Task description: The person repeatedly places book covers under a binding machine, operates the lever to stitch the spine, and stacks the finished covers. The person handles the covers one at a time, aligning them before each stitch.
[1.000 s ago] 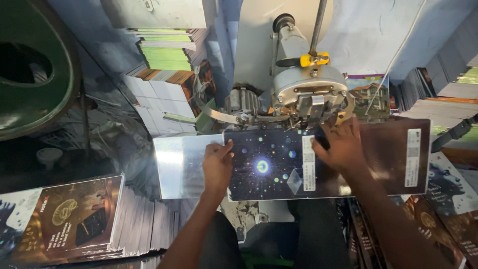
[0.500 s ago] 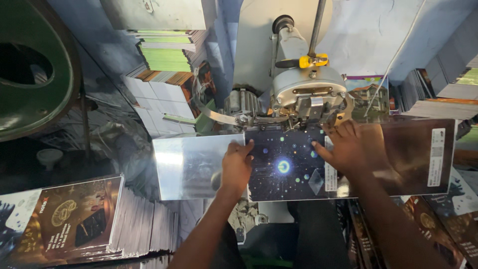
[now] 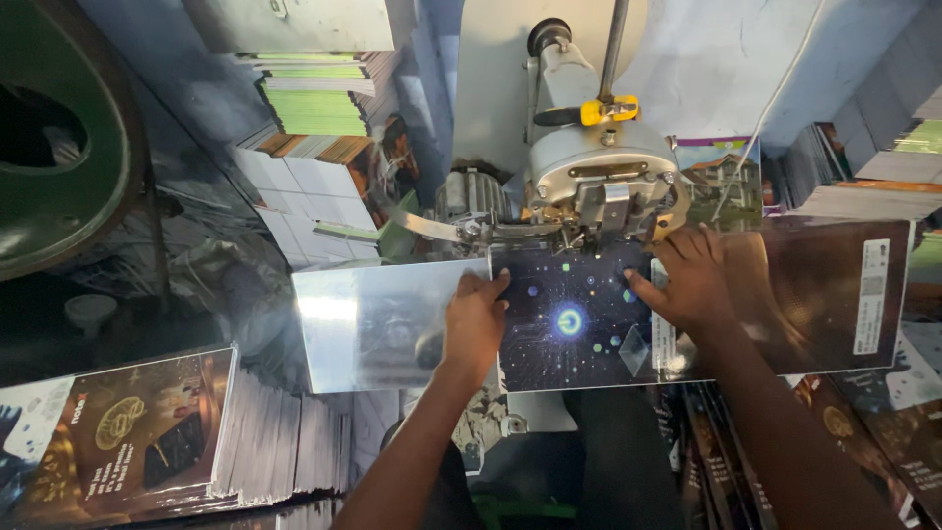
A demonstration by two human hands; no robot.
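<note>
A glossy printed cover sheet [image 3: 579, 324] with a dark starry picture lies open and flat under the head of a grey stitching machine [image 3: 599, 186]. My left hand [image 3: 476, 319] presses flat on the sheet's left part, fingers pointing toward the machine. My right hand [image 3: 692, 285] presses on its right part, close to the machine head. The sheet's left end [image 3: 373, 324] shines with glare. Its brown right end [image 3: 844, 294] carries a white label strip.
A stack of printed booklets [image 3: 157, 437] sits at lower left. Piles of green and white books [image 3: 314, 108] stand behind the machine on the left. A large green wheel [image 3: 59, 147] fills the upper left. More printed sheets [image 3: 883, 432] lie at lower right.
The cover sheet has slid to the right under the machine head, and both my hands moved right with it.
</note>
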